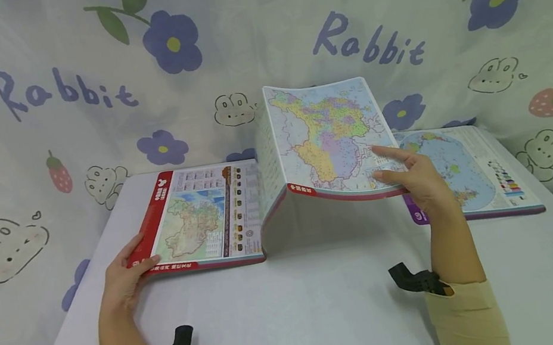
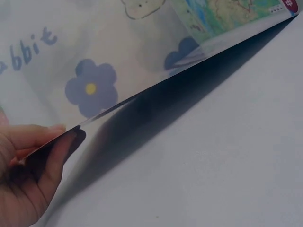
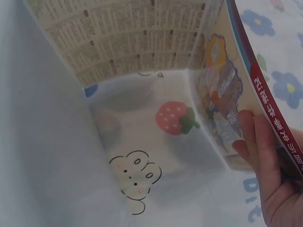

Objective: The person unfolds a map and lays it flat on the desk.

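Observation:
A glossy folding map sheet (image 1: 332,133) stands partly lifted, its creased panels rising from the flat left panel (image 1: 192,222) with a red border. My left hand (image 1: 122,281) grips the left edge of that panel. In the left wrist view the left hand (image 2: 33,165) pinches the sheet's rim between thumb and fingers. My right hand (image 1: 418,177) holds the raised panel by its right edge, off the table. Seen from the right wrist, the right hand (image 3: 274,175) has fingers against one face of the panel. Part of this hand is cut off at the frame edge.
Behind and right of the right hand, a second map sheet (image 1: 474,183) with a world map and purple corner lies flat on the white table (image 1: 311,324). A white curtain (image 1: 254,31) with flowers and rabbits stands along the back and sides.

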The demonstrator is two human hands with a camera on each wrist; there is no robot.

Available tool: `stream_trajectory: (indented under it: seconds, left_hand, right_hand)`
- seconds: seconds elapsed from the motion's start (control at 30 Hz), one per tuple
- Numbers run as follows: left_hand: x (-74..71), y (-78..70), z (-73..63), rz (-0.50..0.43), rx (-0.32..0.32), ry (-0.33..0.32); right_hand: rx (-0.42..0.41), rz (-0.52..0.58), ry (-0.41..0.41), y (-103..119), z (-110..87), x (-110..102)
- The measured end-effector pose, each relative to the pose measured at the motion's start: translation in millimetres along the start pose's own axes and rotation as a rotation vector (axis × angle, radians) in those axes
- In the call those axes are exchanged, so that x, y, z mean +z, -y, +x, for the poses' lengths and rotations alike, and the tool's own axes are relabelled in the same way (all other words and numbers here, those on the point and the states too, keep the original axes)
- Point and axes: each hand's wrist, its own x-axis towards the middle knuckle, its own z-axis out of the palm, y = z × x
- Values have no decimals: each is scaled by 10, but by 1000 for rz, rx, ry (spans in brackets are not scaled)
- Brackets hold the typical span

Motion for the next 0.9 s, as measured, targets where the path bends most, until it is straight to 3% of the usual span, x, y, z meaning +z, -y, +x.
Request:
stream_trajectory:
  seconds: [0.3, 0.47, 0.7, 0.9]
  left_hand:
    - [-76, -4, -12, -62, -18, -100]
    - [-101, 19, -25, -75, 2, -149]
    - [-139, 4, -40, -207, 17, -243]
    - [-164, -3, -45, -257, -8, -321]
  right_hand:
    - [59, -31, 4, -45, 37, -19]
    - [60, -24, 14, -84, 38, -68]
    - [46, 44, 61, -119, 12, -227]
    - [99, -58, 25, -171, 4, -293]
